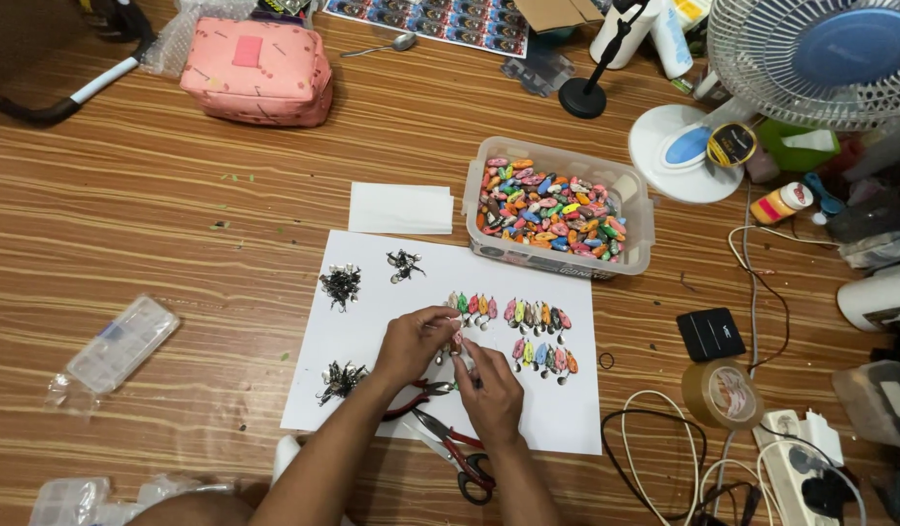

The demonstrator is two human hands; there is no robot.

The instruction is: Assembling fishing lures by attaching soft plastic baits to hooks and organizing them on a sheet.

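Hands meet over the middle of a white sheet of paper (372, 292) on the wooden table (177, 214). My left hand (412, 341) pinches a small lure (458, 343) at its fingertips, and my right hand (489, 388) closes on the same piece from five o'clock; both grips are pressed together on it, though the piece is too small for me to make out more. At twelve o'clock from the hands I see a short row of coloured lures (471, 305), with two more rows (540, 331) toward two o'clock. Dark heaps of small metal hooks (341, 284) lie at ten o'clock and at eight o'clock on the sheet. Red-handled pliers (423, 392) sit just under my left wrist, and red-handled scissors (460, 456) lie at six o'clock across the sheet's lower edge. Farther off at one o'clock stands a clear plastic tub (637, 209) full of coloured lure bodies.
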